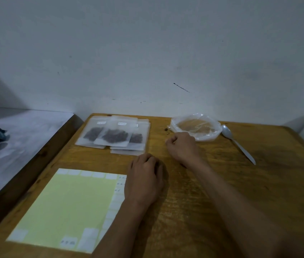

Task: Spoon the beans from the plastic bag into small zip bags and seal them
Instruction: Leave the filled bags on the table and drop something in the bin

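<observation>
Right hand [183, 146] fisted, contents hidden

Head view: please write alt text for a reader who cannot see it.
Two bare hands rest on a wooden table, left hand by a label sheet, right hand fisted near an open plastic bag. Filled zip bags lie behind; a spoon lies right.

The room is dim, lit softly and evenly with a cool grey cast. The plain white wall [147, 53] darkens toward its upper corners and holds a slanting shadow at far left. Straight edges of the brown wooden table [259, 183] bow outward near the borders. Everything looks slightly soft, grainy and smeared; the clear crumpled plastic bag [196, 126] shows faint sheen.
</observation>
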### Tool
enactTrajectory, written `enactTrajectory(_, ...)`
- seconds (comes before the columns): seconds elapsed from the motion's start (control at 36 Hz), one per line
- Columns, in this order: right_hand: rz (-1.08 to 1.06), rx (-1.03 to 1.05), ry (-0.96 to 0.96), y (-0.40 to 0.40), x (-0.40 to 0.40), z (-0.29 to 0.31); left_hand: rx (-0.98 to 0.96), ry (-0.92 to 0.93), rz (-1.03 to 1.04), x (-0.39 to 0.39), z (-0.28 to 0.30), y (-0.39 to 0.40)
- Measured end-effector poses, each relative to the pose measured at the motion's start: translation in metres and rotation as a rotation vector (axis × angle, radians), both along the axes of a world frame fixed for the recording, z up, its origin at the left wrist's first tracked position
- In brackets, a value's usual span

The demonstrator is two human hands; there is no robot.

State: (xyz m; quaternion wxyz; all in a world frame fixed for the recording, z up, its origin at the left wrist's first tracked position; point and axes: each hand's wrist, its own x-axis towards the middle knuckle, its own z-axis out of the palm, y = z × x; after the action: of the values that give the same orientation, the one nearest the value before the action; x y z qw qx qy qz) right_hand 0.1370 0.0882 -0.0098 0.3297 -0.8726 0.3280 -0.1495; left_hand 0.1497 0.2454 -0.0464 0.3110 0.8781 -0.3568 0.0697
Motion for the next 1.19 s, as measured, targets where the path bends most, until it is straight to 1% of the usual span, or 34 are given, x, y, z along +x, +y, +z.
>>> enactTrajectory(0.08, -0.104, 0.46, -0.153, 0.002, 0.003, 0.008, 0.0, 0.001, 0.001, 0.0, 0.0, 0.0)
enactTrajectory(0.14, -0.159, 0.72, -0.243, 0.003, 0.007, 0.015, 0.002, 0.007, 0.0, 0.0, 0.0, 0.0)
enactTrajectory(0.19, -0.166, 0.856, -0.293, 0.003, 0.012, 0.019, 0.006, 0.008, -0.004, 0.0, 0.0, 0.0)
enactTrajectory(0.22, -0.162, 0.864, -0.295, 0.003, 0.015, 0.02, 0.005, 0.006, -0.005, -0.001, 0.0, 0.0)
enactTrajectory(0.25, -0.158, 0.825, -0.278, 0.002, 0.018, 0.019, 0.002, 0.003, -0.005, -0.001, 0.0, 0.0)
enactTrajectory(0.28, -0.151, 0.731, -0.24, 0.001, 0.021, 0.018, -0.001, 0.0, -0.004, -0.001, 0.0, 0.0)
enactTrajectory(0.31, -0.138, 0.593, -0.19, 0.0, 0.024, 0.016, -0.003, -0.003, -0.003, -0.001, 0.0, 0.0)
enactTrajectory(0.39, -0.048, 0.051, -0.049, -0.002, 0.032, 0.007, -0.002, -0.015, 0.004, -0.002, 0.0, 0.0)
enactTrajectory(0.42, -0.029, -0.092, 0.0, -0.001, 0.033, 0.005, -0.001, -0.014, 0.004, -0.002, 0.0, 0.0)
enactTrajectory(0.47, 0.01, -0.261, 0.103, 0.002, 0.034, 0.004, 0.0, -0.017, 0.005, -0.001, -0.001, 0.0)
enactTrajectory(0.53, 0.037, -0.356, 0.182, 0.004, 0.037, 0.003, 0.001, -0.012, 0.005, -0.001, -0.002, 0.0)
enactTrajectory(0.58, 0.046, -0.417, 0.21, 0.005, 0.041, 0.003, 0.003, -0.013, 0.007, -0.001, -0.002, 0.0)
enactTrajectory(0.67, 0.03, -0.447, 0.228, 0.006, 0.047, 0.003, 0.007, -0.011, 0.006, -0.002, -0.002, 0.0)
enactTrajectory(0.83, -0.016, -0.425, 0.209, 0.011, 0.051, 0.008, 0.02, -0.011, 0.008, -0.001, -0.004, 0.0)
enactTrajectory(1.0, -0.004, -0.395, 0.22, 0.009, 0.05, 0.004, 0.043, 0.011, 0.0, 0.0, -0.003, 0.0)
enactTrajectory(1.14, 0.074, -0.537, 0.29, 0.006, 0.04, -0.003, 0.03, -0.01, 0.001, -0.001, -0.003, 0.0)
enactTrajectory(1.19, 0.086, -0.554, 0.268, 0.005, 0.036, -0.003, 0.034, -0.005, 0.0, -0.002, -0.003, 0.0)
